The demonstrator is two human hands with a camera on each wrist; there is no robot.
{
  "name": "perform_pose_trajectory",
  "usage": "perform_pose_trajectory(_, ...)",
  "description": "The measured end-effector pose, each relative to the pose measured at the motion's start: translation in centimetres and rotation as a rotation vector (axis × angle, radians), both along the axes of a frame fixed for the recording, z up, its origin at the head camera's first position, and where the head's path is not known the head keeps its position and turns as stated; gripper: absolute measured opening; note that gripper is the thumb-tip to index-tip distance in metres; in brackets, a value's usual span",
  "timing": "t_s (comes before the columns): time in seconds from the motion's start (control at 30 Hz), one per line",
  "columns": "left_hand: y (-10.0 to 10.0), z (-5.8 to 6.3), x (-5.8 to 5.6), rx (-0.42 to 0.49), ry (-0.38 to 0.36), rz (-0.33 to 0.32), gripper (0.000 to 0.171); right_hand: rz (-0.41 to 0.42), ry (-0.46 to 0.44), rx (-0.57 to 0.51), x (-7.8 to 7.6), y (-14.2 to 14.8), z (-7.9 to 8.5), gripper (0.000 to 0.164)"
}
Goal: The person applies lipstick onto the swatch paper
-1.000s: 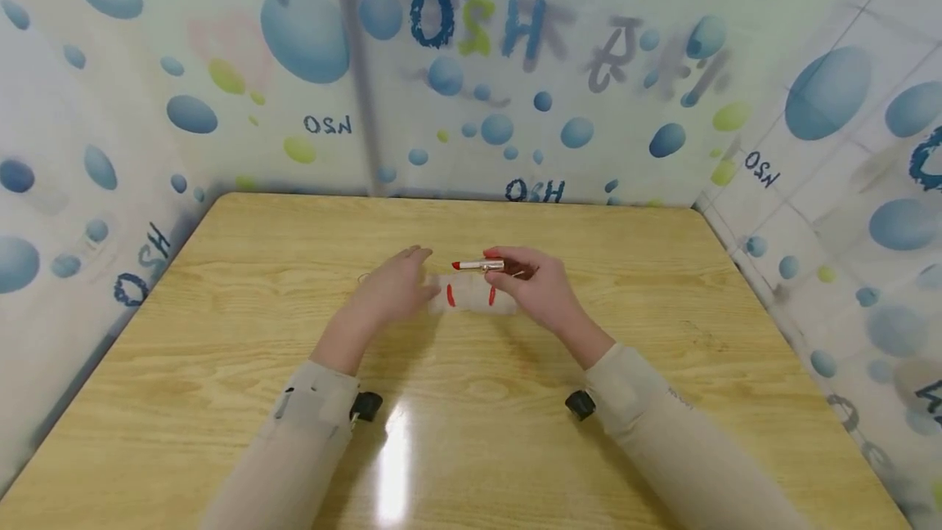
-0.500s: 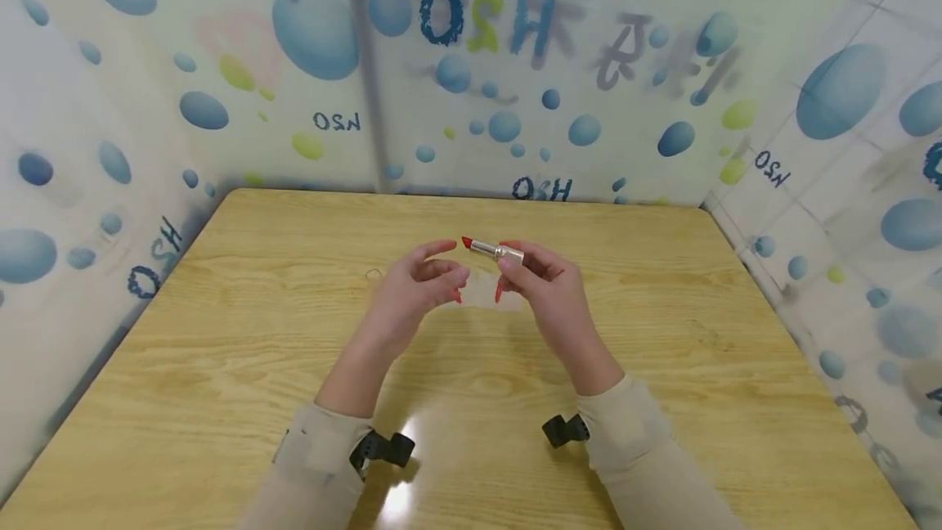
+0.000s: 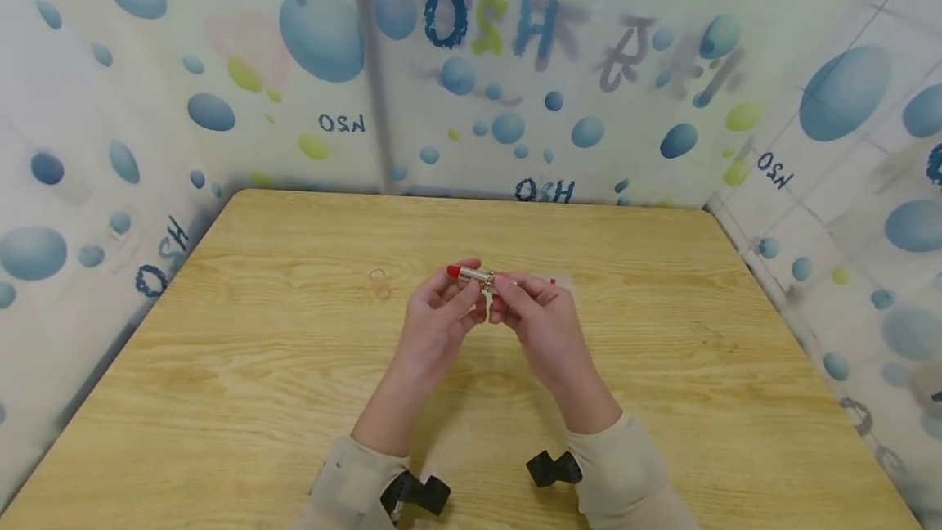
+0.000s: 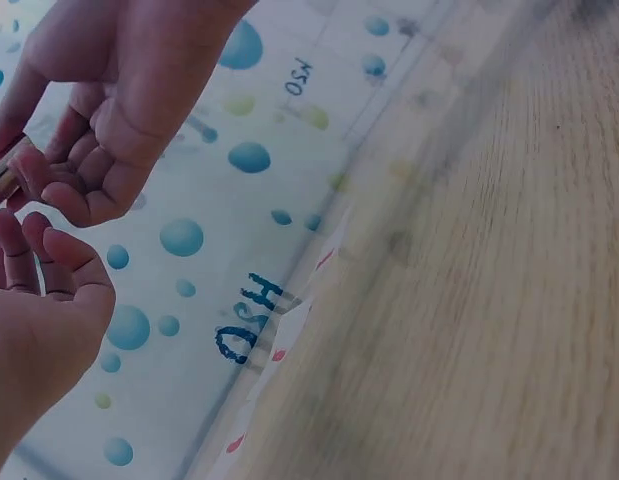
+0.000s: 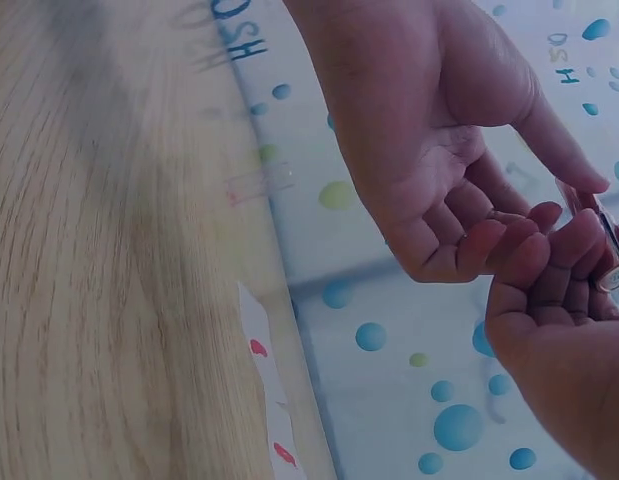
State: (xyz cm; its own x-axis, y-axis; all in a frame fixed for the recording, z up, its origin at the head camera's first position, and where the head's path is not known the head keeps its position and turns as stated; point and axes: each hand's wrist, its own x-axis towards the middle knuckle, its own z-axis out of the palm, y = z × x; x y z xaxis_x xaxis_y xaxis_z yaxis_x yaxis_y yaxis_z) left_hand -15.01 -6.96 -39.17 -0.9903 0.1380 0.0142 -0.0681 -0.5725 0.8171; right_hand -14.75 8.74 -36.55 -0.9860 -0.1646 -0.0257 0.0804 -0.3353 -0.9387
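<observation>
A lipstick (image 3: 473, 275) with a bare red tip and a shiny metal tube is held between both hands over the table. My left hand (image 3: 432, 330) pinches the tube below the red tip. At the other end, the fingers of my right hand (image 3: 548, 330) pinch the base. In the right wrist view the metal body (image 5: 616, 278) shows at the right edge. A white paper strip (image 3: 565, 283) with red marks lies behind the right hand, mostly hidden by it. More of the strip (image 5: 254, 320) and its red marks appears in the right wrist view.
A small see-through item (image 3: 379, 285) lies on the wooden table (image 3: 294, 350), left of the hands. The table's back edge meets a patterned curtain (image 3: 471, 105), and similar patterned walls rise at both sides.
My left hand has come up from the strip and taken hold of the lipstick, which the right hand held alone before. The left hand has shifted right, and the two hands now meet.
</observation>
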Motion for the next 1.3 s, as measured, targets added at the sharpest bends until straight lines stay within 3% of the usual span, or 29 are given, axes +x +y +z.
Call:
perform_pose_trajectory(0.23, 0.6, 0.1, 0.2, 0.005, 0.027, 0.008, 0.027, 0.008, 0.02, 0.018, 0.1, 0.0, -0.1, 0.026)
perform_pose_trajectory(0.57, 0.9, 0.6, 0.1, -0.007, -0.01, 0.058, 0.023, -0.002, 0.073, 0.074, 0.0, 0.2, 0.4, 0.019)
perform_pose_trajectory(0.8, 1.1, 0.6, 0.0, -0.024, -0.01, 0.076, 0.023, -0.029, 0.123, 0.182, -0.1, 0.3, 0.1, 0.027)
perform_pose_trajectory(1.03, 1.3, 0.5, -0.1, -0.021, -0.012, 0.086, 0.026, -0.041, 0.175, 0.301, -0.1, 0.5, -0.1, 0.025)
perform_pose_trajectory(1.3, 1.9, 1.0, 0.3, 0.005, -0.045, 0.157, 0.025, -0.029, 0.24, 0.35, -0.4, 0.7, -0.2, 0.027)
